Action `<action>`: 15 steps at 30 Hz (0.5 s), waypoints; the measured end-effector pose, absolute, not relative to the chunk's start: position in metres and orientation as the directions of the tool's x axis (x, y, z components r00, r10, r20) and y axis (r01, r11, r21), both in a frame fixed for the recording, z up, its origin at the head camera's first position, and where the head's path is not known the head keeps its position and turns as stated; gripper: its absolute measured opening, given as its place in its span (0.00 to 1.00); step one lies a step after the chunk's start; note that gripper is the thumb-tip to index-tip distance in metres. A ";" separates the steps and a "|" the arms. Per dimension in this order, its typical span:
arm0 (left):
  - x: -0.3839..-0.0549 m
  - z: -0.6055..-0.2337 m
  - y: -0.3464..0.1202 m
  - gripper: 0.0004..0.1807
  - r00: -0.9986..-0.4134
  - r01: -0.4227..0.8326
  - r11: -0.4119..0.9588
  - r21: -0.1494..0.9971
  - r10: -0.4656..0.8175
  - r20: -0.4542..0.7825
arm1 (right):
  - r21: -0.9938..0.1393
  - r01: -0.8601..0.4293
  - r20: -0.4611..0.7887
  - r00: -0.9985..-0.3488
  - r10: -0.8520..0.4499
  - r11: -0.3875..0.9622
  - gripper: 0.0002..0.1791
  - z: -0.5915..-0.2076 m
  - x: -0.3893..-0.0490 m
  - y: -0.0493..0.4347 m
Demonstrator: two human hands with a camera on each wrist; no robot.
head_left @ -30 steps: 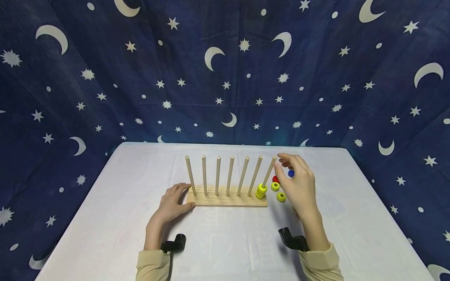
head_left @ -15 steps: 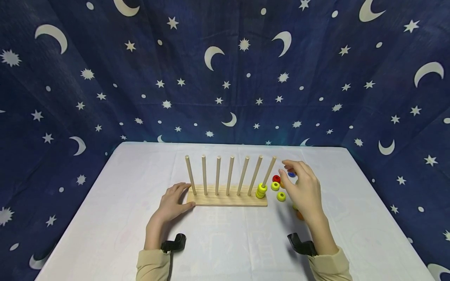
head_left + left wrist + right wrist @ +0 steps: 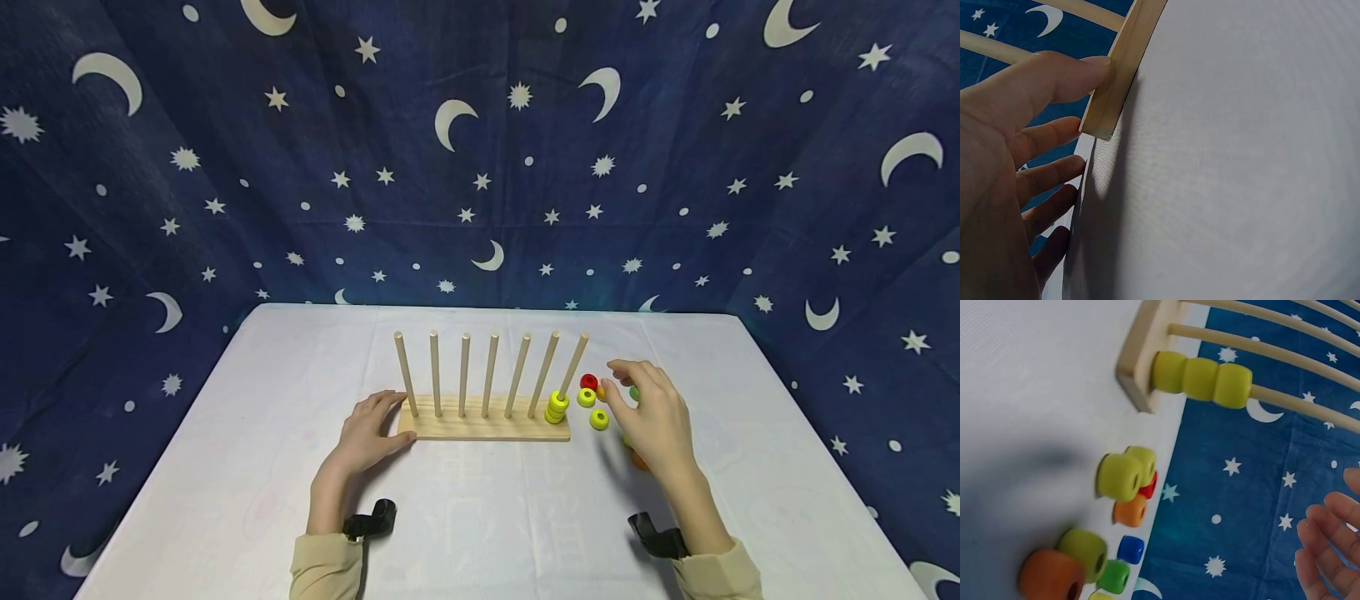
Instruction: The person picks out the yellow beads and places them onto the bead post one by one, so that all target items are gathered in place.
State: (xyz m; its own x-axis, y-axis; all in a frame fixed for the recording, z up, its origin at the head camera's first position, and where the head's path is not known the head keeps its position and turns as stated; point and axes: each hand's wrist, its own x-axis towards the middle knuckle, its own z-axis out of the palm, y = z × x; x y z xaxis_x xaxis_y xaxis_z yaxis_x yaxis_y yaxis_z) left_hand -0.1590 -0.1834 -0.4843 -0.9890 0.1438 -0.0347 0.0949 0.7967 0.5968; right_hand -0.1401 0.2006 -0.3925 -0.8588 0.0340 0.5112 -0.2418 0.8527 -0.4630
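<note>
A wooden peg stand (image 3: 480,428) with a row of upright pegs lies across the middle of the table. My left hand (image 3: 363,433) grips its left end, thumb at the front edge and fingers behind. Three yellow beads (image 3: 1202,379) are stacked on the rightmost peg. Over the loose beads at the stand's right hovers my right hand (image 3: 660,421), fingers apart and holding nothing. Nearest to it are a red bead (image 3: 588,382), two yellow beads (image 3: 598,419) and a partly covered green bead (image 3: 634,392). In the right wrist view, a blue bead (image 3: 1130,550) also shows.
An orange bead (image 3: 639,461) sits partly under the right wrist. The table (image 3: 480,533) has a white cover. Behind it hangs a dark blue cloth (image 3: 480,167) with moons and stars. Black wrist mounts (image 3: 371,518) jut inward from both forearms.
My right hand has drawn back from the rightmost peg's top, moving right and down over the loose beads. The left hand and the stand have stayed in place.
</note>
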 end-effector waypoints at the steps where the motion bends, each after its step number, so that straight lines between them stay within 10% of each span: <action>1: -0.159 -0.484 -0.183 0.37 -0.989 0.094 0.797 0.597 0.143 -0.036 | -0.458 -0.238 0.507 -0.861 0.031 0.857 0.14 -0.394 -0.140 0.202; 15: -0.159 -0.484 -0.183 0.37 -0.990 0.090 0.794 0.601 0.139 -0.036 | -0.394 -0.191 0.429 -0.903 -0.004 0.899 0.15 -0.419 -0.133 0.228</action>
State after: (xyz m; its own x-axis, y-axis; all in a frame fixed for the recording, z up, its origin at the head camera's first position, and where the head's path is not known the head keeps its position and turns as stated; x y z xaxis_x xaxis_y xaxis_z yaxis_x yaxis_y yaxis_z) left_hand -0.1588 -0.1831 -0.4836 -0.9896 0.1390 -0.0362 0.0896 0.7942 0.6010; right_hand -0.1328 0.2279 -0.4188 -0.9032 -0.0037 0.4293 -0.1911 0.8989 -0.3942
